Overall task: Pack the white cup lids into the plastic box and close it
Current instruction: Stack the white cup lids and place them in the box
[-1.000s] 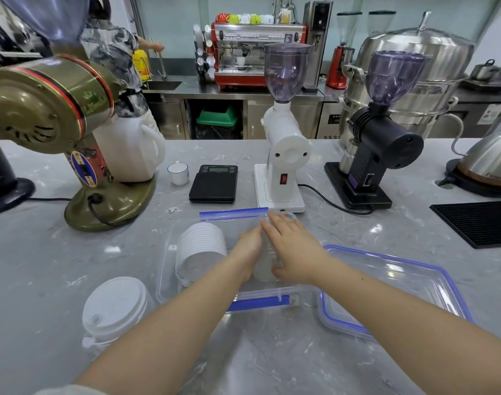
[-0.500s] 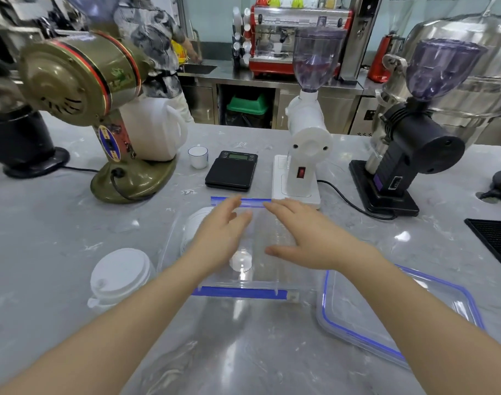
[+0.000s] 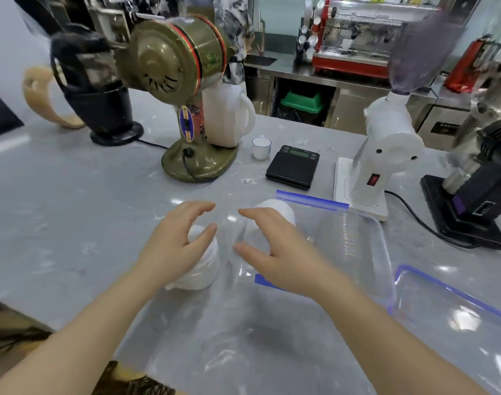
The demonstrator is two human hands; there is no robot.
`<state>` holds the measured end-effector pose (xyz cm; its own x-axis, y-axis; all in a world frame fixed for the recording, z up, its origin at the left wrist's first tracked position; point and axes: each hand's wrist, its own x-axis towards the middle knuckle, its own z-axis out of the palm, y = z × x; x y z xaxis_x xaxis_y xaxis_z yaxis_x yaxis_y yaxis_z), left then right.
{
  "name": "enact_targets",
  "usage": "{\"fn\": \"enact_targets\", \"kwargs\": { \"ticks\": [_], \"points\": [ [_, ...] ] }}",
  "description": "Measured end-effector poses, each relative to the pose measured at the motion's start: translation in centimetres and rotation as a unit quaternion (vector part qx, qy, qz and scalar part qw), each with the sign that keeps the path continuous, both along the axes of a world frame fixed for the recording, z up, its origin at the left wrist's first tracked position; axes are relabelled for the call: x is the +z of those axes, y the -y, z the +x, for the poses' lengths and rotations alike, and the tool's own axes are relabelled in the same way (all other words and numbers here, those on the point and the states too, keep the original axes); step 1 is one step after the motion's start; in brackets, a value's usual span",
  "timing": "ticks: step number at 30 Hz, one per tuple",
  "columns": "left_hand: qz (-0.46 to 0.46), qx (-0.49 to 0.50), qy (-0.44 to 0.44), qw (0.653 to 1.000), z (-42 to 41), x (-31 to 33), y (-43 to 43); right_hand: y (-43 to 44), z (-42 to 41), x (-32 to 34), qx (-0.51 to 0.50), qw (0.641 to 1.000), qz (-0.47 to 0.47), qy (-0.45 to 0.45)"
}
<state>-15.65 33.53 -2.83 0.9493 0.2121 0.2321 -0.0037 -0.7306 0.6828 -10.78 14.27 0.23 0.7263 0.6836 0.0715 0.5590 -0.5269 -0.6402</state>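
Head cam: left hand (image 3: 172, 249) fingers curled apart over stack of white plastic cup lids (image 3: 199, 266) on grey marble counter (image 3: 72, 212), contact unclear. Right hand (image 3: 275, 252) spread, empty, over left end of clear blue-trimmed plastic box (image 3: 354, 238); 2nd white lid stack (image 3: 280, 208) inside box. Clear blue-rimmed box lid (image 3: 454, 317) lies off to the right, box uncovered.

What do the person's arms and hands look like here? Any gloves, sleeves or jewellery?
Both forearms are bare for all that shows of them; no sleeve is in view. The left hand and the right hand wear no gloves, and no ring, watch or bracelet shows on either. The nails look short and unpainted. The picture is slightly blurred, so finer marks cannot be told.
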Motion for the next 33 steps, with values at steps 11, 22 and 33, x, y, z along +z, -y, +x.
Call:
{"fn": "enact_targets", "kwargs": {
  "ticks": [11, 22, 33],
  "points": [
    [-0.067, -0.070, -0.155, 0.983, 1.4, -4.5, -7.5, -12.0, 1.3, -1.4, -0.095, 0.970, -0.132, -0.179],
    [-0.173, -0.171, -0.231, 0.942, 2.7, -5.5, -9.8, -15.0, 2.7, -2.5, -0.175, 0.904, -0.210, -0.329],
    [-0.209, -0.158, -0.228, 0.938, 3.5, -5.6, -10.6, -15.8, 2.6, -3.5, -0.226, 0.892, -0.140, -0.366]
  ]
}}
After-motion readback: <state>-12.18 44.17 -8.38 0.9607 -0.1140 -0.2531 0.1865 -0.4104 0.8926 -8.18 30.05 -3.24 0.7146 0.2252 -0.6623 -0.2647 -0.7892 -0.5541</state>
